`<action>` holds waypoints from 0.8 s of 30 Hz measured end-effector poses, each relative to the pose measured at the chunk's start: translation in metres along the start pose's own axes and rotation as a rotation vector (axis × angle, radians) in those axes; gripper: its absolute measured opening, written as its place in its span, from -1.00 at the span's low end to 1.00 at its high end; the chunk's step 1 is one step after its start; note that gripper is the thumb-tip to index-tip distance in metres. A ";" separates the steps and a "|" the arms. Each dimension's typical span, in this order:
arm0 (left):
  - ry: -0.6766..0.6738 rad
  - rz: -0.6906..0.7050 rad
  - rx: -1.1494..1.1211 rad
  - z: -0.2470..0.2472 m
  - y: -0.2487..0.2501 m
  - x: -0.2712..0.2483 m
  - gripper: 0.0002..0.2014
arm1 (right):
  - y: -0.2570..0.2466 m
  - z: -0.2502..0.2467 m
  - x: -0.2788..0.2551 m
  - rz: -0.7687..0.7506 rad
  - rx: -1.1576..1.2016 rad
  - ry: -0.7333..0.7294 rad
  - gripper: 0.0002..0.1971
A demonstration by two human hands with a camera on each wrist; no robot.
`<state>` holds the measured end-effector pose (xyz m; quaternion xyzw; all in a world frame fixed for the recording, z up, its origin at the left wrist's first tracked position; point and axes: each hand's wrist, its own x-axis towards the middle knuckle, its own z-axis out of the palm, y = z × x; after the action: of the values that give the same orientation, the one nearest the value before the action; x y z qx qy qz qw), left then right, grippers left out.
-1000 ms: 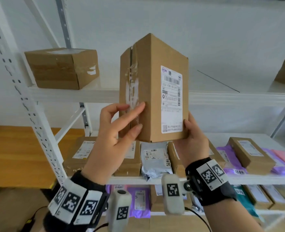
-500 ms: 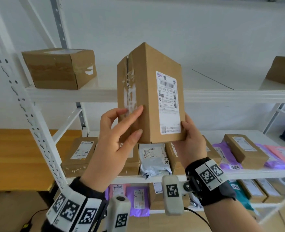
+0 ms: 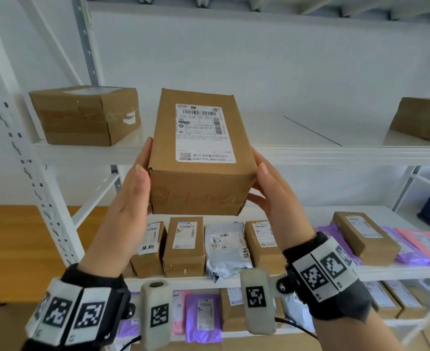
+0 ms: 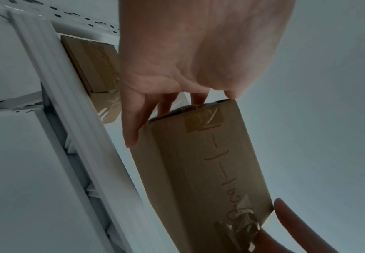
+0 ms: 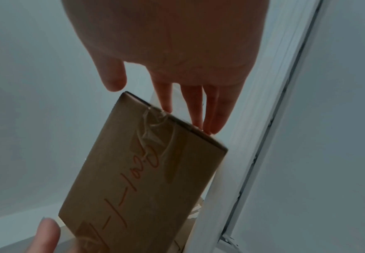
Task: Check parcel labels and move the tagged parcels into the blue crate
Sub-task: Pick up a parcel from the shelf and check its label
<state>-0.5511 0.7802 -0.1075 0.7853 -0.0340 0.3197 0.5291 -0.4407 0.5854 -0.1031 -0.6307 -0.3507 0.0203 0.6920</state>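
A brown cardboard parcel (image 3: 198, 183) hangs in front of the upper shelf, held between both hands. Its white shipping label (image 3: 203, 133) faces me, and orange handwriting runs along the taped lower face (image 4: 199, 162) (image 5: 142, 179). My left hand (image 3: 133, 193) grips the left side, thumb on the front edge and fingers behind (image 4: 177, 68). My right hand (image 3: 272, 198) grips the right side the same way (image 5: 177, 59). No handwritten tag shows on the faces turned to me. On the middle shelf, two parcels carry handwritten white tags (image 3: 147, 248) (image 3: 245, 253). No blue crate is clearly in view.
One brown box (image 3: 87, 115) sits on the upper shelf (image 3: 310, 153) at the left, another (image 3: 424, 120) at the right. Several boxes, a grey bag (image 3: 226, 247) and purple and pink bags (image 3: 411, 247) fill the middle shelf. A white upright (image 3: 31, 173) stands left, beside a wooden table (image 3: 19, 236).
The parcel has turned from edge-on to label-first toward me. My left hand moved from the taped front face to the left side. The view has tilted up.
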 end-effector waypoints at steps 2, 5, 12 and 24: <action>-0.010 -0.001 -0.026 0.000 -0.001 0.000 -0.29 | 0.001 0.000 0.000 -0.018 -0.020 -0.011 -0.51; -0.027 0.003 -0.089 0.000 -0.004 0.003 -0.25 | -0.001 -0.001 0.000 -0.027 -0.014 -0.011 -0.54; 0.095 -0.156 -0.217 0.000 -0.018 0.010 -0.48 | 0.007 0.004 -0.001 -0.079 -0.104 -0.003 -0.36; 0.172 -0.445 -0.352 0.014 -0.062 0.016 -0.57 | 0.028 0.047 -0.026 -0.364 -0.612 0.093 -0.08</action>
<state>-0.5074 0.8000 -0.1527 0.6397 0.1292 0.2503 0.7151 -0.4728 0.6188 -0.1417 -0.7359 -0.4154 -0.2381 0.4787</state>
